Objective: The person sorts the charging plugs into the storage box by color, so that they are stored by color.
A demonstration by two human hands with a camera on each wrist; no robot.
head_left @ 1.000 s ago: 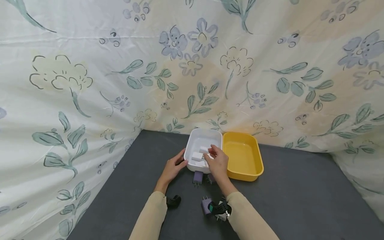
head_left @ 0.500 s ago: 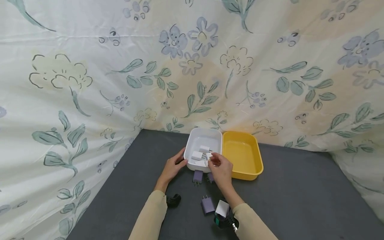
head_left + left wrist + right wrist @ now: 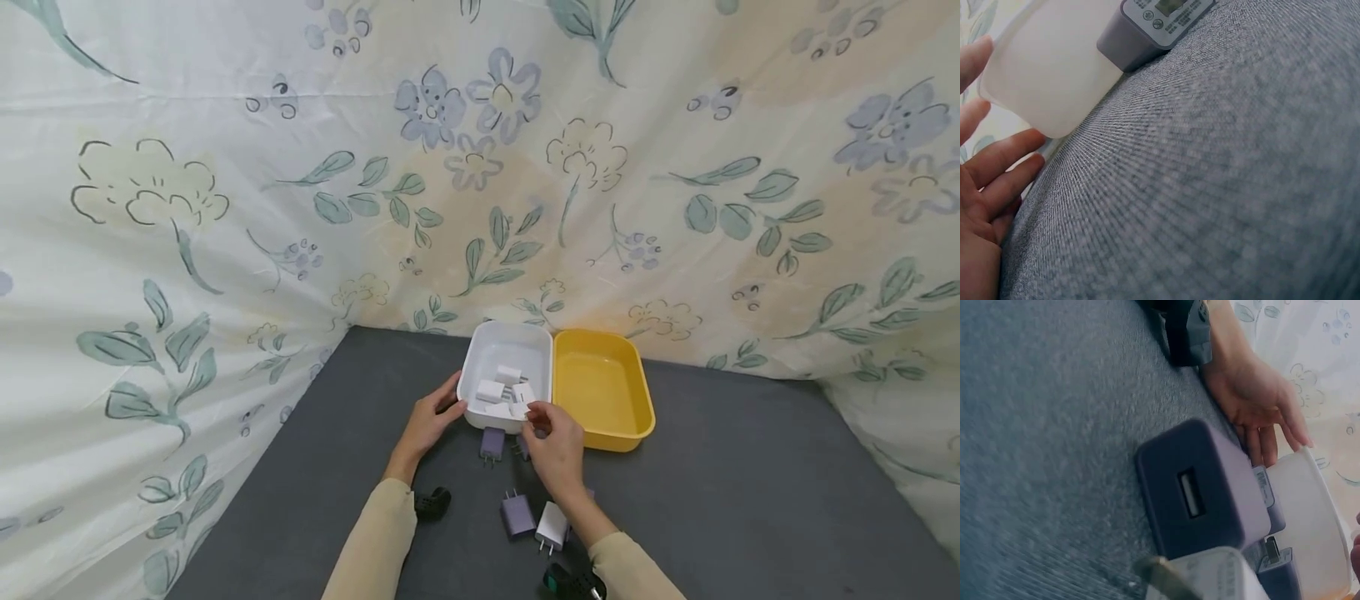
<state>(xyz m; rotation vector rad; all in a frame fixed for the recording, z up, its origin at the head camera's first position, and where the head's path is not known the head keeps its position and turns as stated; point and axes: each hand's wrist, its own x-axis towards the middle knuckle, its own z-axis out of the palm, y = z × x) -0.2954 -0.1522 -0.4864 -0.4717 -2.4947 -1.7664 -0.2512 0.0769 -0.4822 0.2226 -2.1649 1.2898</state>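
Note:
At the back of the table, several white chargers (image 3: 491,392) lie in a white plastic box (image 3: 514,336). My left hand (image 3: 424,432) touches the box's left side and near corner with fingers loosely extended; the left wrist view shows the fingers (image 3: 1007,153) against its wall. My right hand (image 3: 557,443) is over the front right corner, fingertips close to the chargers inside. No charger shows between its thumb and fingers, though the fingertips partly hide the corner. In front of the box lie a purple charger (image 3: 492,445) and another purple one (image 3: 522,447), partly behind the right hand.
A yellow box (image 3: 606,383) stands against the white box's right side. Nearer on the dark table (image 3: 750,483) are a larger purple charger (image 3: 517,514) and a white charger (image 3: 552,527), with another purple one (image 3: 1200,490) by the right wrist. Floral cloth (image 3: 480,208) hangs behind.
The right hand let go of a white charger, which now lies in the white box, and drew back slightly toward the near right. The left hand stays at the box.

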